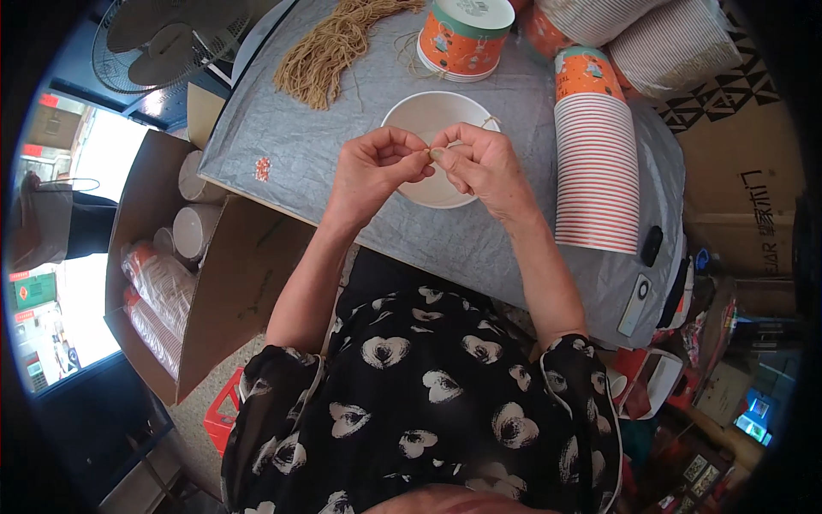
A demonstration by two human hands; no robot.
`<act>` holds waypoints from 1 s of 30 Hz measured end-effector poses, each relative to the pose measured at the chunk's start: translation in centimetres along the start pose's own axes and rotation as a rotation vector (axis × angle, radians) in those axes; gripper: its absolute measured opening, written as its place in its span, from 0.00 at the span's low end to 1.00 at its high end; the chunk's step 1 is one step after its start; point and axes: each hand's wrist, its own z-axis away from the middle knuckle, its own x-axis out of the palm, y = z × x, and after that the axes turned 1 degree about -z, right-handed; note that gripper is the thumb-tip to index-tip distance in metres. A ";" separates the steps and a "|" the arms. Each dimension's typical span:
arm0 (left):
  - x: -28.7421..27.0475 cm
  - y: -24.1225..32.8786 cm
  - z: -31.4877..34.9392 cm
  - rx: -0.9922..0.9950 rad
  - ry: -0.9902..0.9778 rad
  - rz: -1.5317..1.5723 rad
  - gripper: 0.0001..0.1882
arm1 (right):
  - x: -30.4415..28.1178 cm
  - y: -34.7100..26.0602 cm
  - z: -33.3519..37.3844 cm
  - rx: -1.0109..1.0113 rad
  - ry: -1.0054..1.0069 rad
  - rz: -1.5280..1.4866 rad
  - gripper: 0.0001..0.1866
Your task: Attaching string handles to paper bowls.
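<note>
My left hand [378,171] and my right hand [488,171] meet fingertip to fingertip above a white paper bucket [416,194] with an open top. Both hands are closed in a pinch on what looks like a thin tan string, mostly hidden by the fingers. A short piece of tan string [491,120] shows at the bucket's rim beside my right hand. Farther back lies a loose bundle of cut tan strings [330,56]. Behind the bucket stands an orange printed paper bucket [462,47] with a green band and white base upward, string lying beside it.
Right of my hands lies a long nested stack of paper buckets [597,171], with more stacks behind. A small pile of red-and-white bits [263,169] rests on the grey-covered table [300,146]. At left, a cardboard box [244,283] holds wrapped buckets. A fan [167,43] stands behind.
</note>
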 end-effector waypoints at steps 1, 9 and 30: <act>0.0 0.1 0.0 0.006 -0.002 -0.022 0.07 | -0.1 0.0 0.0 0.003 -0.032 -0.003 0.07; -0.3 -0.1 0.4 -0.037 -0.041 0.056 0.07 | -0.4 0.2 0.0 0.033 -0.079 -0.104 0.04; 0.2 -0.3 0.5 -0.021 0.012 0.048 0.07 | 0.1 0.0 -0.2 -0.024 0.004 0.033 0.09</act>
